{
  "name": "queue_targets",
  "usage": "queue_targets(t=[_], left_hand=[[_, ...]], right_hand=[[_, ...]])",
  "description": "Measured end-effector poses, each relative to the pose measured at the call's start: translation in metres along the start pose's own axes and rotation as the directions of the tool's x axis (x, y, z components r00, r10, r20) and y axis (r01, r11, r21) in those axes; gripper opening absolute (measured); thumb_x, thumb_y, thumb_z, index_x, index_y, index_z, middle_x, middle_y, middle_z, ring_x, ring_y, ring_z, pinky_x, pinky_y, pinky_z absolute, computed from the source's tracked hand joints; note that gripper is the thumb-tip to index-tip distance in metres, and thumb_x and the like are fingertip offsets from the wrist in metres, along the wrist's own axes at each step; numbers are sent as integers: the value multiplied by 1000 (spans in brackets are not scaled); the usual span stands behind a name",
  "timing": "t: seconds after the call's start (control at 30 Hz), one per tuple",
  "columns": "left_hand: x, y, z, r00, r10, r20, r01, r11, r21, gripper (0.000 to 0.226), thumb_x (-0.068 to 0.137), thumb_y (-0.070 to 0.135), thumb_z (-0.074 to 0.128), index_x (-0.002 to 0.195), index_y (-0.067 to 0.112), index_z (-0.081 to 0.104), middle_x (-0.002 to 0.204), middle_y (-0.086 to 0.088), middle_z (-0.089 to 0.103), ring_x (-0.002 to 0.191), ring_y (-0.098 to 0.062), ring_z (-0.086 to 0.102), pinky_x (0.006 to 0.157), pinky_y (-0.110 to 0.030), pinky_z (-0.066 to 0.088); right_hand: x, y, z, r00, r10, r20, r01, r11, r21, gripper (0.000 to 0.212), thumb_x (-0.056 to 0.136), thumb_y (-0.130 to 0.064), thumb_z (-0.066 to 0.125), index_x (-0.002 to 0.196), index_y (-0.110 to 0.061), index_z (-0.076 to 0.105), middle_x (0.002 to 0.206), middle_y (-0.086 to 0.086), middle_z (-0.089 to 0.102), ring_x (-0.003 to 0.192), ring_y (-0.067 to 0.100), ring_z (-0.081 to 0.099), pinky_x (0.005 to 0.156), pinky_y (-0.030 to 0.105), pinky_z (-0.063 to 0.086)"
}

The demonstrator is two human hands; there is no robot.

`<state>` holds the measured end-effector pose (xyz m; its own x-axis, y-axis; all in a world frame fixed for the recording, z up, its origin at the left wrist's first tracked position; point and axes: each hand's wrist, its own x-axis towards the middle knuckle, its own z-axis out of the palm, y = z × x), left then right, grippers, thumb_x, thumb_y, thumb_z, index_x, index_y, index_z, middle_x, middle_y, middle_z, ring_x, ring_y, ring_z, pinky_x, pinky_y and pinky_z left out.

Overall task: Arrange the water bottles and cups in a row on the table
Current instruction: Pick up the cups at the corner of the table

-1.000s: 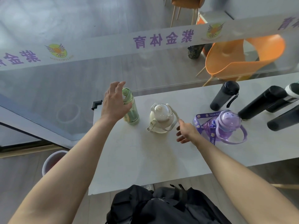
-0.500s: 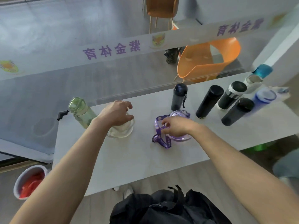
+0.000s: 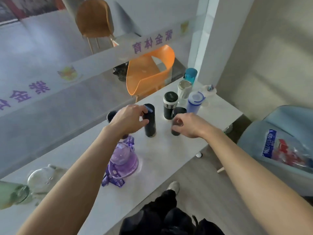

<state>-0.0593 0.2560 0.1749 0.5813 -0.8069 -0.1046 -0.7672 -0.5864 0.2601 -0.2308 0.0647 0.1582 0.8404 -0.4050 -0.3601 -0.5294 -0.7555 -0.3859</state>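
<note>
On the white table (image 3: 162,155) stand several bottles. My left hand (image 3: 130,120) grips the top of a tall black flask (image 3: 149,126). My right hand (image 3: 188,123) is closed around a second black flask (image 3: 176,131) just to the right. Behind my left hand a dark bottle (image 3: 111,116) is mostly hidden. Further back are a black tumbler with a silver band (image 3: 170,106), a blue-and-white bottle (image 3: 194,102), a clear bottle (image 3: 183,90) and a teal-capped bottle (image 3: 191,76). Nearer me sit a purple strapped bottle (image 3: 123,160), a clear round cup (image 3: 42,178) and a green bottle (image 3: 11,194).
An orange chair (image 3: 149,73) and a brown chair (image 3: 94,19) stand behind a glass partition along the table's far edge. A pale blue bin with a printed bag (image 3: 286,150) is on the right. A black backpack (image 3: 169,217) lies at my feet.
The view has swung right along the table. My left hand left the clear cup and my right hand left the purple bottle; each now holds a black flask.
</note>
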Motion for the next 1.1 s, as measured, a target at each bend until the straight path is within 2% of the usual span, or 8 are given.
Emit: queue_targets(t=[0.13, 0.23, 0.33, 0.43, 0.6, 0.8, 0.97, 1.1], left_hand=[[81, 39, -2, 995, 66, -74, -70, 996, -49, 38, 100, 44, 73, 134, 29, 67, 116, 9, 71, 96, -13, 68, 83, -29, 54], [148, 55, 5, 993, 67, -94, -76, 993, -89, 41, 98, 46, 74, 134, 28, 68, 115, 9, 71, 99, -17, 70, 90, -39, 60], [213, 67, 17, 997, 49, -63, -57, 991, -118, 44, 96, 44, 78, 134, 25, 68, 116, 6, 71, 98, -17, 69, 88, -38, 62], [265, 76, 33, 999, 40, -20, -41, 995, -92, 49, 95, 44, 80, 137, 24, 66, 120, 4, 71, 99, -17, 68, 85, -36, 62], [319, 88, 58, 997, -65, 31, 68, 993, -92, 60, 89, 57, 82, 138, 28, 64, 134, -3, 63, 104, -22, 67, 91, -42, 64], [358, 91, 85, 967, -227, 118, 249, 942, -223, 89, 77, 65, 88, 148, 24, 55, 140, -3, 62, 106, -16, 58, 81, -32, 46], [375, 89, 107, 905, -308, 295, 379, 897, -226, 114, 67, 69, 92, 160, 28, 41, 149, -2, 51, 126, -23, 56, 97, -38, 53], [381, 89, 131, 877, -335, 344, 425, 875, -233, 114, 63, 62, 98, 156, 31, 40, 135, 2, 53, 115, -17, 52, 87, -30, 47]], right_hand=[[29, 52, -46, 994, 39, -101, -37, 999, 23, 44, 105, -42, 64, 144, -22, 66, 138, 2, 70, 121, 26, 68, 100, 37, 53], [67, 84, -82, 983, 42, -180, -41, 999, 14, 41, 105, -44, 62, 138, -21, 69, 135, 1, 72, 117, 27, 68, 97, 38, 55], [109, 112, -117, 969, 46, -243, -44, 999, 14, 43, 103, -41, 65, 139, -19, 70, 133, 4, 75, 116, 26, 70, 101, 40, 56], [146, 136, -138, 968, 38, -250, -38, 999, 4, 42, 102, -38, 69, 138, -16, 71, 132, 5, 75, 114, 26, 72, 99, 39, 58], [200, 163, -149, 973, -5, -230, 0, 1000, -22, 44, 98, -33, 75, 138, -14, 70, 135, 7, 73, 116, 27, 72, 100, 38, 57], [281, 182, -156, 977, -55, -207, 29, 992, -126, 64, 92, -32, 78, 150, -16, 57, 142, 12, 61, 120, 33, 67, 102, 44, 56], [353, 198, -148, 990, -90, -112, 72, 985, -155, 92, 80, -42, 90, 155, -15, 43, 140, 17, 52, 116, 38, 67, 98, 48, 59], [397, 204, -133, 991, -126, -35, 119, 981, -156, 120, 75, -50, 94, 168, -21, 23, 154, 16, 42, 126, 38, 64, 105, 46, 55]])
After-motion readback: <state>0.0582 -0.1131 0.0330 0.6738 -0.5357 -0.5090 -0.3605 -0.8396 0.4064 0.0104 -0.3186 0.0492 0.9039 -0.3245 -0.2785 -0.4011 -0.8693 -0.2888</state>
